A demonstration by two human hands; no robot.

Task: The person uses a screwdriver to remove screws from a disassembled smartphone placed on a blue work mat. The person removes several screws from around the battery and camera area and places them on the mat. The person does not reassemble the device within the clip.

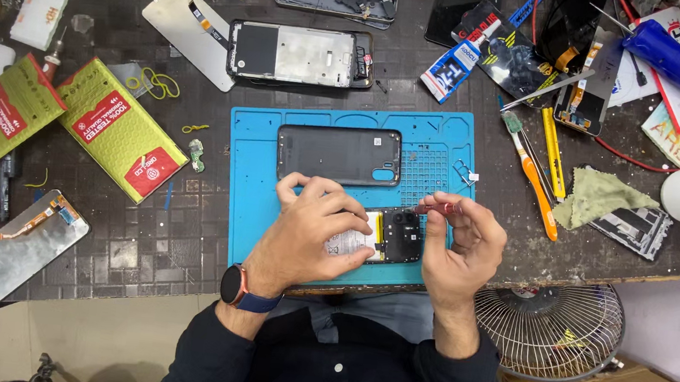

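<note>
An opened phone with its dark inner board showing lies on a blue work mat at the near edge of the table. My left hand rests over the phone's left part and holds it down. My right hand grips a red-handled screwdriver, its tip pointing left toward the phone's board. A black phone back cover lies flat on the mat just beyond both hands.
A phone frame and a white display panel lie beyond the mat. Green packets and another display panel sit at left. Orange and yellow tools, a green cloth and a small fan are at right.
</note>
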